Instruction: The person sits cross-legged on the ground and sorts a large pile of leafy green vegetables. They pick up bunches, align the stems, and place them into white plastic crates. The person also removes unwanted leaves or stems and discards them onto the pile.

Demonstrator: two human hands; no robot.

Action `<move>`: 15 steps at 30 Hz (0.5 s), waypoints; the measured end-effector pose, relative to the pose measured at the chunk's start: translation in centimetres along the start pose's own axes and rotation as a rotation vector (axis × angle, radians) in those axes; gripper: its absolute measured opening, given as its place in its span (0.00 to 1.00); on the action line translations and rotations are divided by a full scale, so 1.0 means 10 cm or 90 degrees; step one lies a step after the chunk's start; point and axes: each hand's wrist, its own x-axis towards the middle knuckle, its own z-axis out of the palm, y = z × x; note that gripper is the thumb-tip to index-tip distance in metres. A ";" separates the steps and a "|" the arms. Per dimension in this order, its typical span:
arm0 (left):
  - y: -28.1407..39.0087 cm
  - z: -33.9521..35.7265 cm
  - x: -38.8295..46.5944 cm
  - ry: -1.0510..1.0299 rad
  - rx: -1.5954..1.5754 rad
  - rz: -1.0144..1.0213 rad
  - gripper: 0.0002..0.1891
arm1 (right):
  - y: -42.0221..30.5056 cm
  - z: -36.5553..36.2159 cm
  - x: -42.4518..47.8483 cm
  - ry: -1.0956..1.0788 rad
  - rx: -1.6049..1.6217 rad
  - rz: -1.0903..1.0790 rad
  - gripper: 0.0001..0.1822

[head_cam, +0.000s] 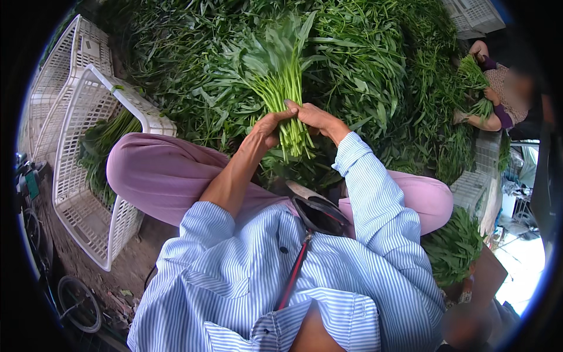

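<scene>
Both my hands grip a bundle of leafy green stems (pixel 286 83), which looks like water spinach. The stems' cut ends point towards me and the leaves fan out away from me. My left hand (pixel 269 127) is wrapped round the bundle's left side, its thumb laid across the stems. My right hand (pixel 313 116) holds the right side, and the two thumbs meet in front. Some fingers are hidden behind the stems. Beyond and beneath the bundle spreads a large heap of loose greens (pixel 365 75). An open black pouch (pixel 319 215) lies at my lap.
On the left, a white plastic crate (pixel 94 224) lies tilted with greens (pixel 103 149) inside, beside more crates (pixel 74 66). A co-worker (pixel 510 92) holds greens at the upper right. Another person (pixel 470 325) is at the lower right, near more greens (pixel 455 246). A bicycle wheel (pixel 80 303) stands lower left.
</scene>
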 end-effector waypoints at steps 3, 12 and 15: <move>-0.01 0.04 0.06 0.015 0.005 -0.023 0.17 | 0.08 -0.07 0.07 0.047 -0.036 -0.045 0.42; 0.01 0.21 0.08 0.009 -0.064 -0.032 0.11 | 0.27 0.17 -0.74 0.360 -0.227 -0.421 0.13; -0.02 0.19 0.21 -0.073 -0.131 -0.039 0.12 | 0.36 0.24 -0.85 0.405 -0.288 -0.464 0.10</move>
